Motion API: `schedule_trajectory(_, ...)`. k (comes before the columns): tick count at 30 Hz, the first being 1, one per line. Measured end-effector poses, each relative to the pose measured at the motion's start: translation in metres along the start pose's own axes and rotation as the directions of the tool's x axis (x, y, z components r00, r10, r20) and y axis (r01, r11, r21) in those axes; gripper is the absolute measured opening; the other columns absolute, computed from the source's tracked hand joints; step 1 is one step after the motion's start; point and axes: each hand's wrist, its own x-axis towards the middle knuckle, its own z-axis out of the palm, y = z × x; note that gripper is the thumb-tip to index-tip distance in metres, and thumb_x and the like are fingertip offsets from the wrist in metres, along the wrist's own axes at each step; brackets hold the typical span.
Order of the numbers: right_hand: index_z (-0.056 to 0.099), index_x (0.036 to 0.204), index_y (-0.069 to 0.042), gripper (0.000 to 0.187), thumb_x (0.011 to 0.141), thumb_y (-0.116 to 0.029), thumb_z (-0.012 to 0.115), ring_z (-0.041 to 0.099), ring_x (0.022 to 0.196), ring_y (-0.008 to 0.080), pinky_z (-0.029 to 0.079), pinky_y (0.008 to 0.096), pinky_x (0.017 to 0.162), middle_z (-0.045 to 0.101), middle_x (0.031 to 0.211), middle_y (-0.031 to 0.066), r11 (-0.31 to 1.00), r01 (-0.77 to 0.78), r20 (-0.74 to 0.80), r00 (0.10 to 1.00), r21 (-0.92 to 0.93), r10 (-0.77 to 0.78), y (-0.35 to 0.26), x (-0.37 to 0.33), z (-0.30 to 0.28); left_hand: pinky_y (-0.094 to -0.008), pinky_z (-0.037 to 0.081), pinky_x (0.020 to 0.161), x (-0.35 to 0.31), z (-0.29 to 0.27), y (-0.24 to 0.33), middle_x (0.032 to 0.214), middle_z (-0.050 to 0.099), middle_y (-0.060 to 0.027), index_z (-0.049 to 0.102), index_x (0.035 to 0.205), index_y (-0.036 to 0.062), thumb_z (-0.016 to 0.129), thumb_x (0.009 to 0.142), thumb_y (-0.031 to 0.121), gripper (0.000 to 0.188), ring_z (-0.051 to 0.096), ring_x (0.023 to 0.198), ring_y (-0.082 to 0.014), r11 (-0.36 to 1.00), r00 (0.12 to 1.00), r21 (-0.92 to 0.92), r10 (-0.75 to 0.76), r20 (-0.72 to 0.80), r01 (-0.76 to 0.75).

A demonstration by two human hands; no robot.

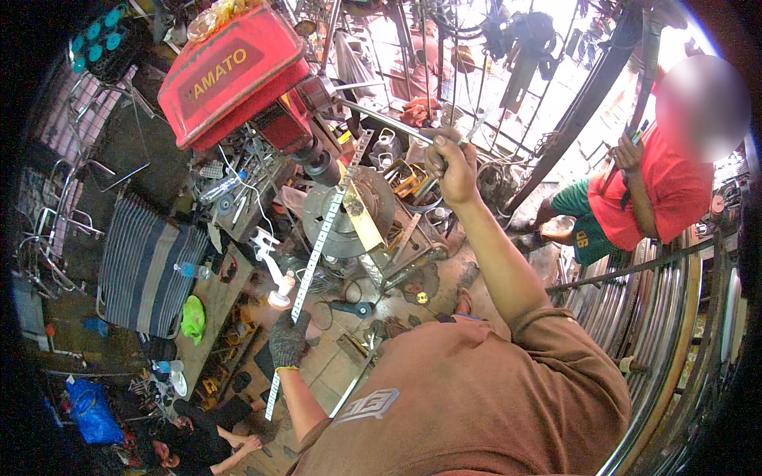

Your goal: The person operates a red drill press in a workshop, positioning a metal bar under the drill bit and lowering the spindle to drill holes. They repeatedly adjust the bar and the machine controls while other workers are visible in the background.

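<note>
My left hand (289,343), in a dark knitted glove, is closed around a long pale metal bar (316,258) with a row of holes along it. The bar slants up across the round table (312,213) of a red drill press (238,75), and its far end lies near the chuck (323,168). A yellowish block (364,225) rests on that table beside the bar. My bare right hand (452,165) is wrapped around the end of the press's feed lever (385,119). Whether the drill bit touches the bar cannot be made out.
A white lamp or fan-like fitting (274,266) stands left of the bar. An angle grinder (353,308) lies on the floor. At the right, a person in a red shirt (671,190) stands by long metal tubes (651,317). Another person (202,436) is at lower left.
</note>
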Motion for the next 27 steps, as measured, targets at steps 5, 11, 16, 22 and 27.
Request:
schedule_trajectory(5,0.063,0.110,0.002,0.029,0.097,-0.019,0.048,0.036,0.052,0.0068,0.031,0.0230,0.049,0.040,0.059,-0.0022,1.000,0.001,0.019,1.000,0.011,-0.002,0.000,0.000,-0.001,-0.0429,0.048,0.073,0.001,-0.002,0.001,0.086,0.065,-0.0222,0.064,0.100,0.0009,0.064,0.086,0.044,0.045,0.064,0.081,-0.0374,0.998,1.000,0.053,0.030,0.008,-0.031)
schedule_trajectory(11,0.066,0.108,0.001,0.023,0.095,-0.011,0.050,0.038,0.052,0.0041,0.031,0.0208,0.048,0.044,0.060,-0.0044,0.999,0.018,-0.016,1.000,0.032,-0.017,0.001,0.000,0.000,-0.0434,0.048,0.073,0.006,0.000,-0.010,0.086,0.065,-0.0231,0.064,0.099,0.0010,0.065,0.085,0.044,0.045,0.063,0.080,-0.0391,0.992,0.997,0.106,0.071,0.004,-0.071)
schedule_trajectory(16,0.066,0.107,0.001,0.023,0.094,-0.012,0.052,0.037,0.053,0.0051,0.031,0.0220,0.049,0.043,0.061,-0.0039,0.998,0.015,0.009,1.000,0.057,-0.015,0.003,0.000,-0.002,-0.0432,0.048,0.073,0.003,0.001,-0.007,0.087,0.065,-0.0230,0.064,0.100,0.0016,0.065,0.086,0.042,0.043,0.063,0.082,-0.0396,0.991,0.999,0.133,0.034,-0.007,-0.033)
schedule_trajectory(22,0.064,0.108,0.002,0.025,0.095,-0.016,0.052,0.036,0.052,0.0066,0.031,0.0232,0.049,0.043,0.062,-0.0019,0.999,0.018,-0.013,1.000,0.037,-0.018,0.007,0.000,-0.002,-0.0427,0.049,0.073,0.000,-0.001,-0.002,0.087,0.066,-0.0220,0.064,0.103,0.0015,0.065,0.086,0.043,0.045,0.064,0.083,-0.0394,0.988,0.997,0.136,0.071,0.006,-0.071)
schedule_trajectory(27,0.063,0.107,0.001,0.024,0.096,-0.018,0.052,0.036,0.052,0.0074,0.030,0.0238,0.049,0.042,0.061,-0.0010,1.000,0.015,-0.016,1.000,0.019,-0.015,0.009,-0.001,-0.004,-0.0438,0.049,0.075,-0.001,-0.001,-0.001,0.088,0.067,-0.0214,0.065,0.104,0.0013,0.064,0.086,0.043,0.046,0.064,0.084,-0.0394,0.995,0.999,0.090,0.039,-0.009,-0.038)
